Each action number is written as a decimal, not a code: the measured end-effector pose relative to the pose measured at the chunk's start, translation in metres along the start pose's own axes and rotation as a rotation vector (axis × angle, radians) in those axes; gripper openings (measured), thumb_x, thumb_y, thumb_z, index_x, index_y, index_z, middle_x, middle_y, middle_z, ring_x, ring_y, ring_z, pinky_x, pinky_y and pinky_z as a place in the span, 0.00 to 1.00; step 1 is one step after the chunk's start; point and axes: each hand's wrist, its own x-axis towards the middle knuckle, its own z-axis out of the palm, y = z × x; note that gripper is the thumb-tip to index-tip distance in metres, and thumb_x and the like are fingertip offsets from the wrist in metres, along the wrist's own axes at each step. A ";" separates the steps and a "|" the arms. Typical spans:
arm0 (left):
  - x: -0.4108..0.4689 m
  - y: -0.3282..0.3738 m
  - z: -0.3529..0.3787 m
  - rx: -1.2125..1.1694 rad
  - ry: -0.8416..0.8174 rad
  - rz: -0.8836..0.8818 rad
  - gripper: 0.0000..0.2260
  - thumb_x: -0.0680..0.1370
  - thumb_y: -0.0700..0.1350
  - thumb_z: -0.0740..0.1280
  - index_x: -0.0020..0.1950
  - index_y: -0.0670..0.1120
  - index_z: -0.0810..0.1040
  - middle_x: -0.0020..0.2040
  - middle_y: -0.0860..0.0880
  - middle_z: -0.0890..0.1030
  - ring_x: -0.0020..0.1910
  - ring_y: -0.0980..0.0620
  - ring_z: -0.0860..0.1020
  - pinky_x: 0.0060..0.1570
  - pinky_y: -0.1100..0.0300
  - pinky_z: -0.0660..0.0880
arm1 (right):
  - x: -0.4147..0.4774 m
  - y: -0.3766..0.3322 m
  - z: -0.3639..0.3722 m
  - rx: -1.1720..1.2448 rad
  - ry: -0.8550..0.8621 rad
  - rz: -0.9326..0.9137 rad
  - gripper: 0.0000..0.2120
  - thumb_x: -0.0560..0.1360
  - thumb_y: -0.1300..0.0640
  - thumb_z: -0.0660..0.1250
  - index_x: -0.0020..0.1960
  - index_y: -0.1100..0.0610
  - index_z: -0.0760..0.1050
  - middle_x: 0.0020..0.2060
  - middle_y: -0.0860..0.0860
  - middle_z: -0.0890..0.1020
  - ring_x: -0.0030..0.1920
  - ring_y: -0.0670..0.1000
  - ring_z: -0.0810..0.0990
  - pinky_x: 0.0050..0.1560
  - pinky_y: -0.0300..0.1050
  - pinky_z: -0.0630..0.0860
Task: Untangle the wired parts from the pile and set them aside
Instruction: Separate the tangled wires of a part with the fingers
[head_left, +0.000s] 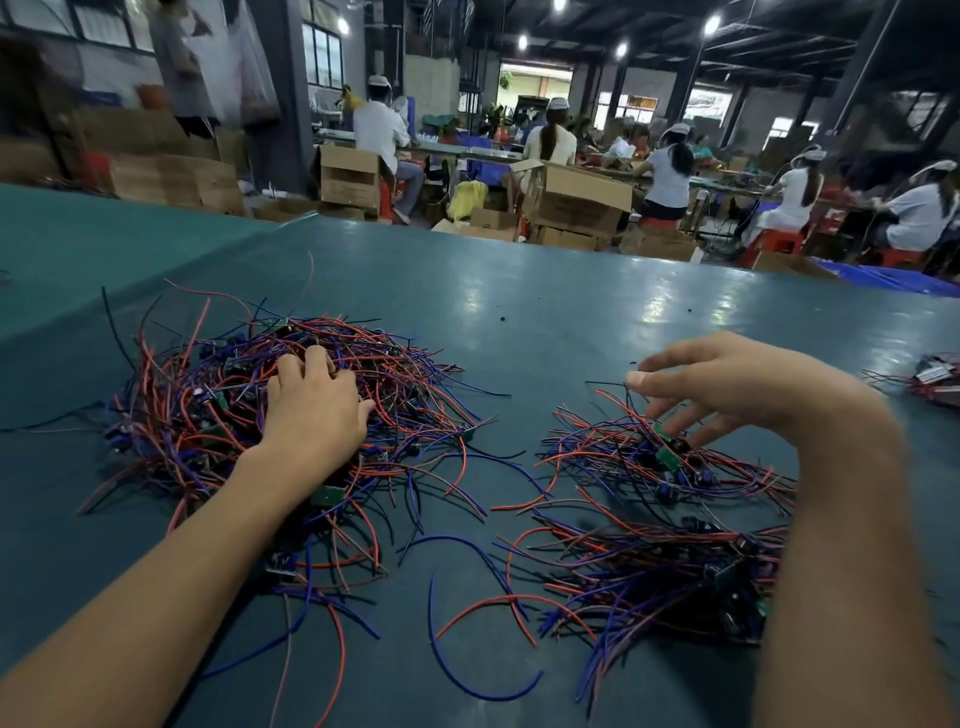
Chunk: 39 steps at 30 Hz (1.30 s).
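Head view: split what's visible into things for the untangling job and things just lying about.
Job: tangled pile; left hand resting in it; right hand at the set-aside bunches; table.
Lying about: cardboard boxes; red stools; yellow bag.

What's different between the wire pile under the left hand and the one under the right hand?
The left pile is bigger and heaped thick; the right pile is smaller, flatter and looser. The left hand digs curled fingers into the left pile; the right hand touches the right pile with spread fingers. Both hold red, blue and black wires with small green boards.
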 end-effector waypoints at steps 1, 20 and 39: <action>0.000 0.002 0.000 0.025 -0.021 -0.008 0.18 0.82 0.58 0.62 0.60 0.44 0.78 0.63 0.42 0.66 0.63 0.38 0.64 0.65 0.42 0.66 | 0.000 0.000 -0.001 0.002 0.002 -0.005 0.25 0.77 0.45 0.70 0.70 0.55 0.74 0.48 0.56 0.85 0.47 0.55 0.85 0.47 0.52 0.84; 0.047 -0.003 -0.062 -0.258 -0.462 -0.219 0.25 0.67 0.56 0.78 0.55 0.42 0.78 0.58 0.40 0.78 0.55 0.41 0.77 0.50 0.53 0.75 | -0.004 -0.027 0.011 -0.128 -0.016 -0.100 0.25 0.79 0.40 0.66 0.72 0.50 0.72 0.46 0.50 0.85 0.45 0.50 0.86 0.42 0.44 0.83; 0.025 0.017 -0.122 -0.508 -0.059 -0.054 0.05 0.74 0.48 0.67 0.44 0.52 0.83 0.40 0.54 0.81 0.46 0.46 0.77 0.46 0.57 0.71 | -0.005 -0.048 0.032 -0.137 -0.138 -0.206 0.25 0.78 0.40 0.66 0.71 0.48 0.72 0.48 0.49 0.86 0.43 0.47 0.86 0.47 0.45 0.85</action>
